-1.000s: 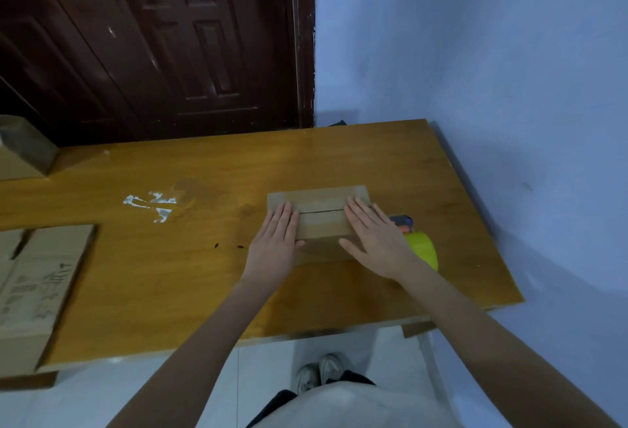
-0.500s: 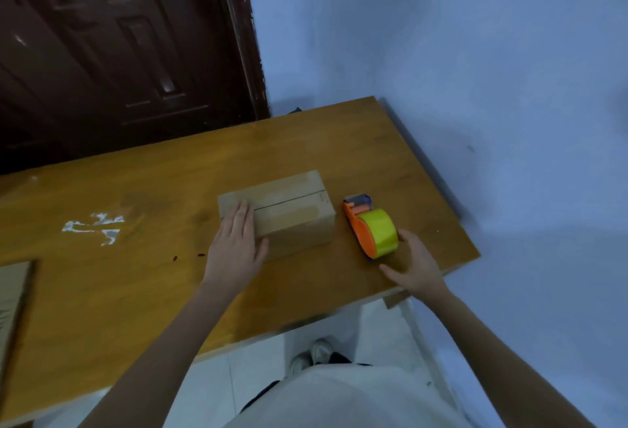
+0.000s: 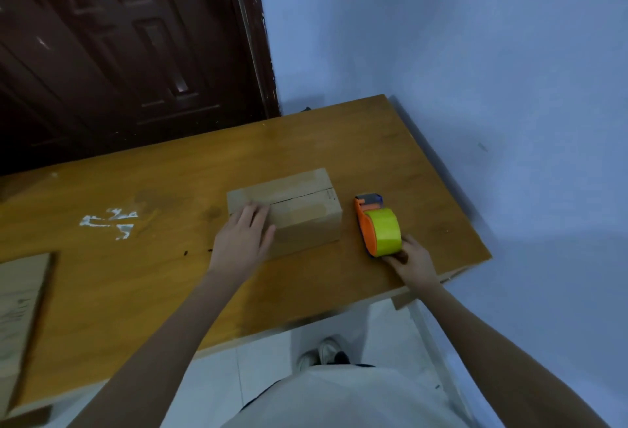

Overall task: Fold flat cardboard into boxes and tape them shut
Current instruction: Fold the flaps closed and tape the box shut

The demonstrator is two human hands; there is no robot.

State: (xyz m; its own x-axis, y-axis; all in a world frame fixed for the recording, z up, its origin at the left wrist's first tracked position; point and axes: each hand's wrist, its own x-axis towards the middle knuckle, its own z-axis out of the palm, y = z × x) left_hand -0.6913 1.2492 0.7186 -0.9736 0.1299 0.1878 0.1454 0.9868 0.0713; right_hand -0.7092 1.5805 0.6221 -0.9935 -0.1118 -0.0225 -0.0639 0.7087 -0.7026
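Cardboard box (image 3: pixel 289 213) was already folded up and sat mid-table, flaps down but the centre seam looked untaped, so I'd say halfway on this one. Left hand (image 3: pixel 243 240) lay flat with fingers spread on the box's left end, pinning the flaps. Right hand (image 3: pixel 413 263) was curled at the near end of the orange tape dispenser (image 3: pixel 377 227), fingers touching it; couldn't tell if it was properly gripped. Dispenser stood just beside the box's right side, close to the table (image 3: pixel 339 142) corner, wall right there, so not much elbow room. More flat cardboard (image 3: pixel 20 305) waited at the far left edge, still to do.
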